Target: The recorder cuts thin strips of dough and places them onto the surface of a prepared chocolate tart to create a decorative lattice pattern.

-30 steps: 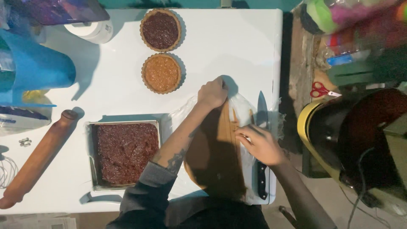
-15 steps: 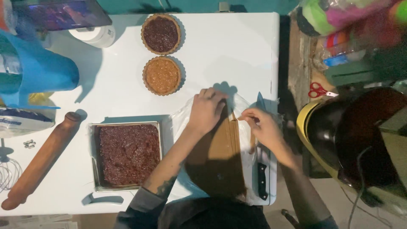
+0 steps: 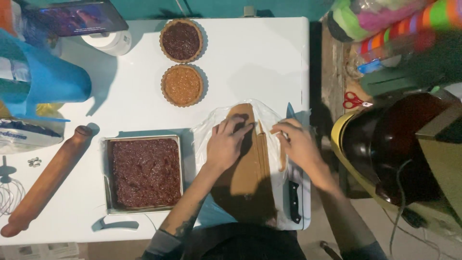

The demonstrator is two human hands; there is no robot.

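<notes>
Dough: I saw one flat brown sheet of dough [image 3: 248, 178] lying on clear plastic wrap [image 3: 204, 130] at the near edge of the white surface [image 3: 255, 58], just right of the baking pan.
Cuts made: one narrow strip [image 3: 263, 144] looked parted along the sheet's right side; a second, thinner piece [image 3: 282, 161] lay just beyond it. I judged most of the sheet uncut.
Left hand: my left hand [image 3: 226, 144] lay flat on the upper dough, fingers spread and pressing, gripping nothing.
Right hand: my right hand [image 3: 296, 144] rested at the strip's right edge, fingers curled lightly over it; whether they pinched it I could not tell.
Knife: one black-handled knife [image 3: 292, 192] lay under my right hand along the surface's right edge, not held.
Filled so far: two round tarts, one dark [image 3: 181, 40], one orange-brown [image 3: 182, 85]; one square pan [image 3: 144, 173] of dark filling. None had strips on top.
Other counts: one rolling pin [image 3: 45, 180], one blue jug [image 3: 48, 79], one pair of red scissors [image 3: 355, 102], off the surface.
</notes>
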